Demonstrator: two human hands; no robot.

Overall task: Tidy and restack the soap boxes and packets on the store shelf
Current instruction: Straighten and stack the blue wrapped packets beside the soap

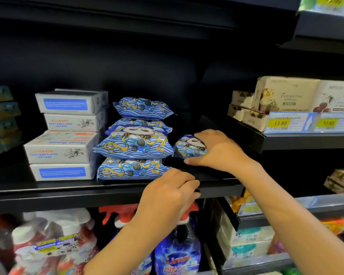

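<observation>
A stack of several blue panda-print soap packets stands on the black shelf. To its left is a stack of several white goat soap boxes. My right hand grips a single blue packet that sits on the shelf just right of the packet stack. My left hand rests with curled fingers on the shelf's front edge, below the bottom packet, holding nothing I can see.
Teal packs stand at the far left. Beige soap boxes with yellow price tags fill a raised shelf at right. Bottles and a blue cleaner bottle stand on the shelf below. The shelf back is dark.
</observation>
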